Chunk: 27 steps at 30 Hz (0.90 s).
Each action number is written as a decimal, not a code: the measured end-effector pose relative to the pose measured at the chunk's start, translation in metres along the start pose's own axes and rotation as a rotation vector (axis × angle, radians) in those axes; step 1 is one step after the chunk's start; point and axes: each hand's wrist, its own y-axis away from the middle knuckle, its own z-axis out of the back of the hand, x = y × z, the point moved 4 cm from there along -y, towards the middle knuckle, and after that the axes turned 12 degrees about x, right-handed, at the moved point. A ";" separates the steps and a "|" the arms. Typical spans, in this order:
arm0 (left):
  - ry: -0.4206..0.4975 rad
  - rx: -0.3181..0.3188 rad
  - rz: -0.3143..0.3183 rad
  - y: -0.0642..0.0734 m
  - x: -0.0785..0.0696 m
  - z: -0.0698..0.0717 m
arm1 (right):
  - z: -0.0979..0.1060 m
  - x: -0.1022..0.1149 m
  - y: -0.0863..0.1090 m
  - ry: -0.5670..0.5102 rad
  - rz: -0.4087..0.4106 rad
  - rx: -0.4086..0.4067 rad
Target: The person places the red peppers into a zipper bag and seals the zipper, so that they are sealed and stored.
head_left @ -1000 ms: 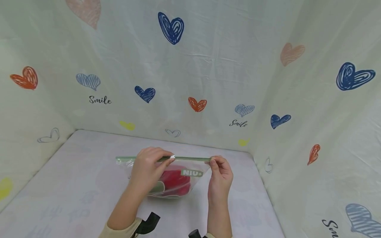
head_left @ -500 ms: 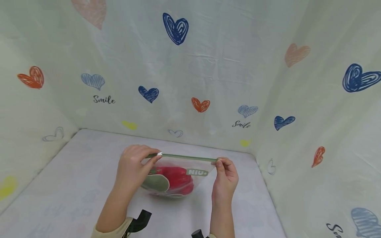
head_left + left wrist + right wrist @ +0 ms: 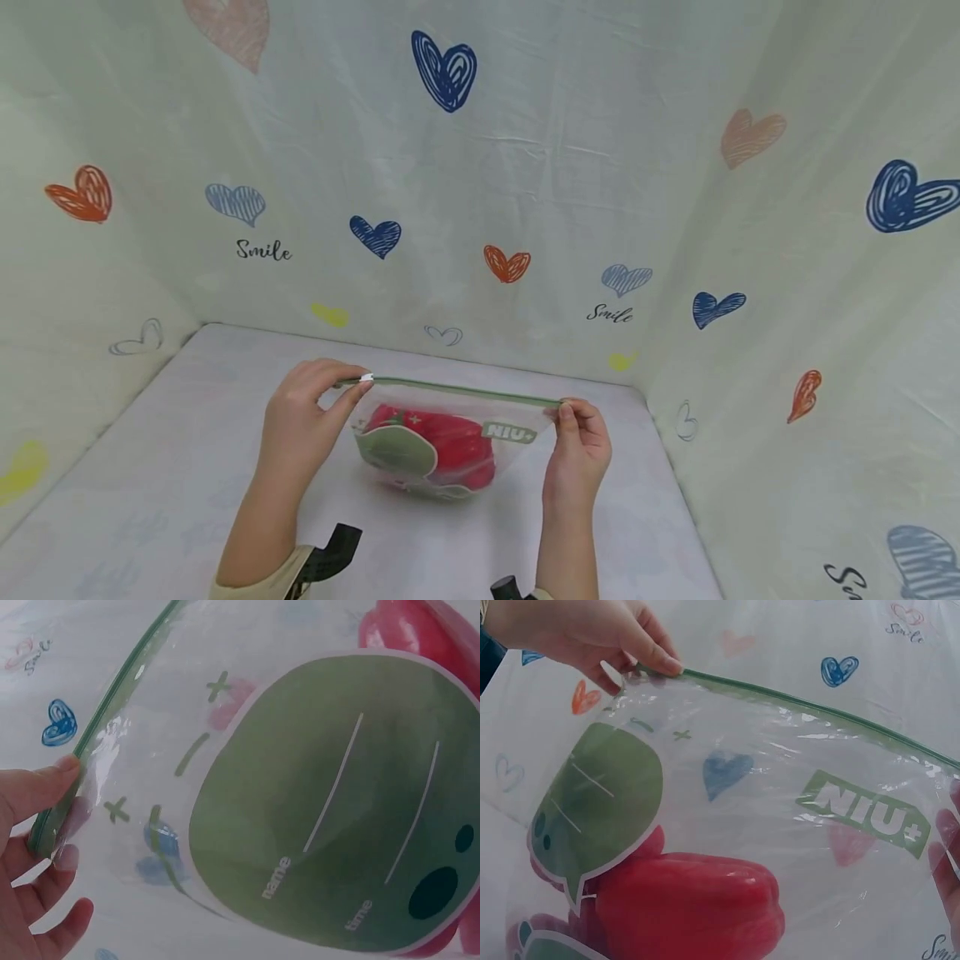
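A clear zip bag (image 3: 517,408) with green prints hangs by its green zip strip (image 3: 465,389) over the table. Inside lies a red bell pepper (image 3: 690,904), partly behind the leaf-green label (image 3: 330,802) marked "name" and "time". My left hand (image 3: 303,412) pinches the white slider (image 3: 367,377) near the left end of the strip, thumb below and fingers above. At the right end, my right hand (image 3: 579,446) pinches the bag's top corner between thumb and index finger. In the right wrist view only a few of its fingertips (image 3: 946,840) show at the edge.
The white table (image 3: 187,467) spreads around and under the bag. A pale cloth wall (image 3: 525,167) printed with hearts and "Smile" rises behind it and at both sides. Black wrist mounts (image 3: 333,554) sit at the sleeves.
My left hand has slid left along the strip with the white slider, uncovering more of the label and pepper. My right hand keeps its pinch on the corner and appears slightly further right.
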 end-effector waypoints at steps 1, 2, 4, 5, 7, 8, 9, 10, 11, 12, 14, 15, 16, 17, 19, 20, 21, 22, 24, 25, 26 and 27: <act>-0.002 -0.003 0.006 0.000 0.002 0.001 | 0.000 0.000 0.000 0.003 0.002 -0.003; -0.002 -0.002 0.017 0.001 0.003 0.002 | 0.001 0.001 -0.001 0.006 0.004 -0.006; -0.002 -0.002 0.040 0.001 0.005 0.004 | 0.002 0.001 -0.001 0.005 0.007 -0.014; -0.003 -0.003 0.049 0.002 0.005 0.006 | 0.003 0.001 -0.001 0.006 0.007 -0.017; 0.002 -0.004 0.064 0.002 0.007 0.007 | 0.004 0.001 -0.001 0.013 0.005 -0.028; 0.006 -0.005 0.070 0.002 0.008 0.008 | 0.005 0.001 -0.001 0.012 0.004 -0.033; 0.008 -0.007 0.076 0.003 0.008 0.009 | 0.006 0.000 -0.001 0.016 0.002 -0.036; 0.011 -0.009 0.081 0.003 0.009 0.010 | 0.006 0.000 -0.001 0.021 0.001 -0.039; 0.015 -0.010 0.085 0.003 0.010 0.010 | 0.007 0.000 -0.001 0.020 0.000 -0.037; 0.019 -0.011 0.087 0.003 0.010 0.011 | 0.007 -0.001 -0.002 0.012 0.000 -0.034; 0.024 -0.011 0.091 0.003 0.011 0.012 | 0.008 -0.001 -0.002 0.008 -0.003 -0.026; 0.025 -0.012 0.092 0.003 0.011 0.012 | 0.008 -0.001 -0.002 0.010 -0.006 -0.021; 0.026 -0.013 0.093 0.003 0.011 0.012 | 0.008 -0.001 -0.003 0.009 -0.011 -0.019; 0.028 -0.016 0.092 0.003 0.011 0.012 | 0.007 -0.001 -0.003 0.011 -0.018 -0.016; 0.028 -0.029 0.090 0.003 0.011 0.013 | 0.006 -0.001 -0.005 0.036 -0.038 -0.011; 0.030 -0.038 0.087 0.002 0.011 0.013 | 0.006 -0.001 -0.006 0.045 -0.049 -0.006; 0.032 -0.047 0.083 0.002 0.010 0.013 | 0.005 -0.001 -0.007 0.064 -0.061 -0.004; 0.036 -0.054 0.080 0.002 0.011 0.014 | 0.005 -0.001 -0.008 0.082 -0.075 -0.002; 0.050 -0.060 0.071 0.002 0.011 0.013 | 0.004 -0.001 -0.011 0.123 -0.103 -0.001; 0.060 -0.057 0.069 0.003 0.012 0.013 | 0.004 -0.001 -0.013 0.143 -0.116 -0.004; 0.073 -0.051 0.069 0.003 0.012 0.013 | 0.004 -0.001 -0.015 0.162 -0.129 -0.008; 0.089 -0.040 0.072 0.004 0.013 0.012 | 0.004 -0.001 -0.018 0.180 -0.143 -0.012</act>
